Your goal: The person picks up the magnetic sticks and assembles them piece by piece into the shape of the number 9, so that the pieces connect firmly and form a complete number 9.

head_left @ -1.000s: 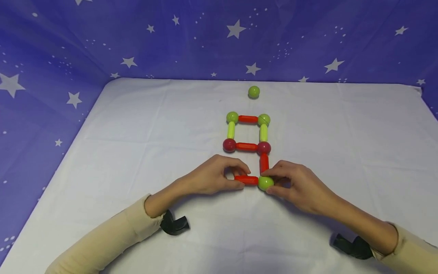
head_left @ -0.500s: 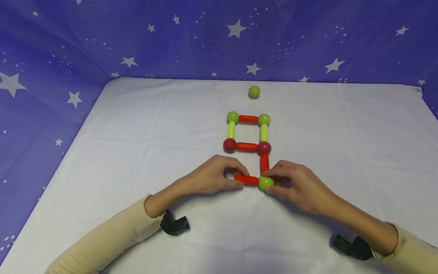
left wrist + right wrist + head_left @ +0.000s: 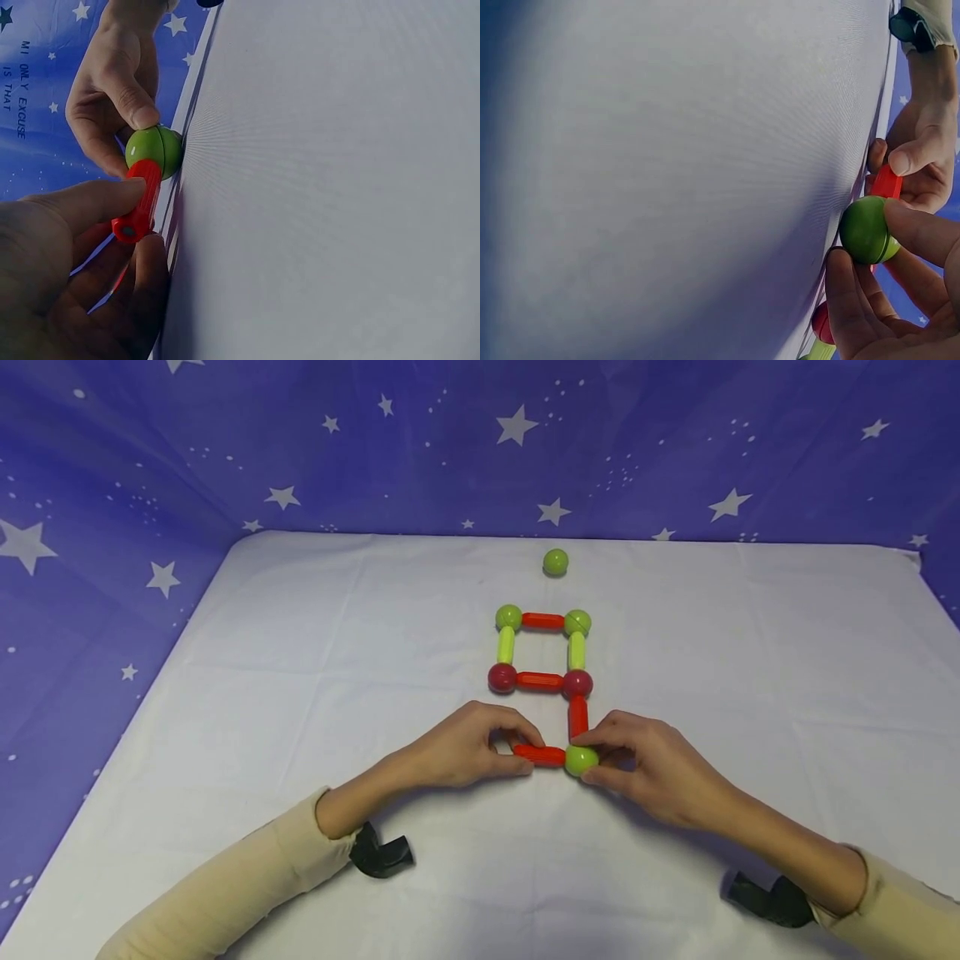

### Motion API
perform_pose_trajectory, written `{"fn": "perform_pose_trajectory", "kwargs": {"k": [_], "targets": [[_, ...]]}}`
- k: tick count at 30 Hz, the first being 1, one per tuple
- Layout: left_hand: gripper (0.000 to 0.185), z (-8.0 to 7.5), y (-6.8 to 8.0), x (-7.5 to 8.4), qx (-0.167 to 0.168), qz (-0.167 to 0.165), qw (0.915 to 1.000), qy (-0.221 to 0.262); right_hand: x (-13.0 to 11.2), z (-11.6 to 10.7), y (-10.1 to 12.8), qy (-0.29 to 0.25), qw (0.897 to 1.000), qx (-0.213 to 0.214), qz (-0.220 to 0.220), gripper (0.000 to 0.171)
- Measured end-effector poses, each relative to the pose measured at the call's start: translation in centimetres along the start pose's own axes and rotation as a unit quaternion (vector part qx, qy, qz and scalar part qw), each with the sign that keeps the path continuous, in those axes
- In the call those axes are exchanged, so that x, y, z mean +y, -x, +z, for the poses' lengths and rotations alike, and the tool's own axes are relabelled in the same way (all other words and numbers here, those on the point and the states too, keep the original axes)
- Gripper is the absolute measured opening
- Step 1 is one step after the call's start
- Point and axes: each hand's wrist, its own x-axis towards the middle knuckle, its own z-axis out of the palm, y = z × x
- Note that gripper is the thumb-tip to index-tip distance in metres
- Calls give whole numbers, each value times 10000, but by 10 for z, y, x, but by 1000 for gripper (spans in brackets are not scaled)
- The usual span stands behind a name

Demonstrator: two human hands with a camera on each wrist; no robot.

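My left hand (image 3: 467, 745) pinches a red rod (image 3: 542, 755) between thumb and fingers; its free end faces the left wrist camera. The rod's other end meets a green ball (image 3: 581, 761), which my right hand (image 3: 654, 768) holds by thumb and fingers. From this ball a second red rod (image 3: 577, 718) runs away from me to a dark red ball (image 3: 577, 683). That ball is a corner of a square frame, closed by a red rod (image 3: 540, 681), another dark red ball (image 3: 502, 677), two lime rods (image 3: 506, 646) and two green balls (image 3: 509, 617) along a far red rod.
A loose green ball (image 3: 556, 562) lies beyond the square, close to the far edge of the white-covered table (image 3: 360, 610). Blue star-printed cloth (image 3: 420, 452) rises behind and at the left. Black wrist mounts (image 3: 381, 852) hang under both sleeves.
Both hands keep their grip in nearly the same place. The red rod in the left hand tilts very slightly; the frame and the loose ball stay where they were.
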Motion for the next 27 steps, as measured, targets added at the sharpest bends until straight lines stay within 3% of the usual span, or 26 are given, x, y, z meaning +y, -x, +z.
{"fn": "perform_pose_trajectory", "kwargs": {"k": [19,24,27], "targets": [[23,1,-3,1,-55,-129,9999,-25,0,-2,2,-48,9999,-46,126,32],[22,-7,-4,1,0,-53,10000,-34,0,-1,1,-114,9999,-63,61,32],[22,-17,-10,1,202,-59,9998,5,0,-1,1,-122,9999,-91,58,33]]}}
